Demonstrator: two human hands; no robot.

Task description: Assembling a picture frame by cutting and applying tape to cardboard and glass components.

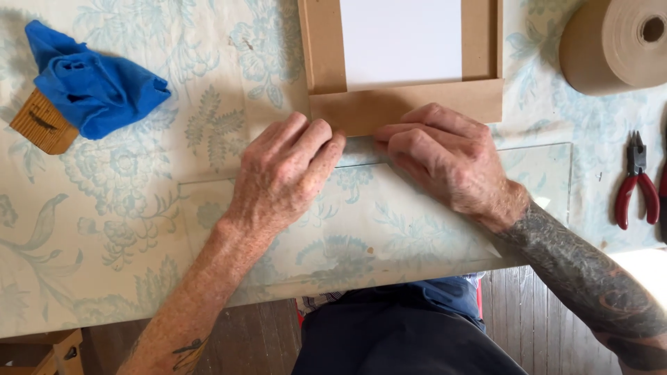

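Head view looks straight down on a table (125,208) under a pale floral cloth, its near edge running across the bottom with floorboards below. Both hands lie palm down with fingers curled, pressing rather than gripping: the left hand (285,170) and right hand (445,156) meet fingertip to fingertip at the near edge of a brown frame (410,104), along a paper strip glued there. A white panel (401,42) fills the frame's middle; the frame's far part is cut off by the top of the picture. Under both wrists lies a clear glass sheet (535,173), hard to make out except by its edges, and it seems to reach the table's near edge. Open cloth lies left of the hands. Farther left a blue rag (90,87) covers most of a wooden brush (42,125). At right sit a tape roll (615,45), partly cut off, and red pliers (636,180), close to the picture's edge
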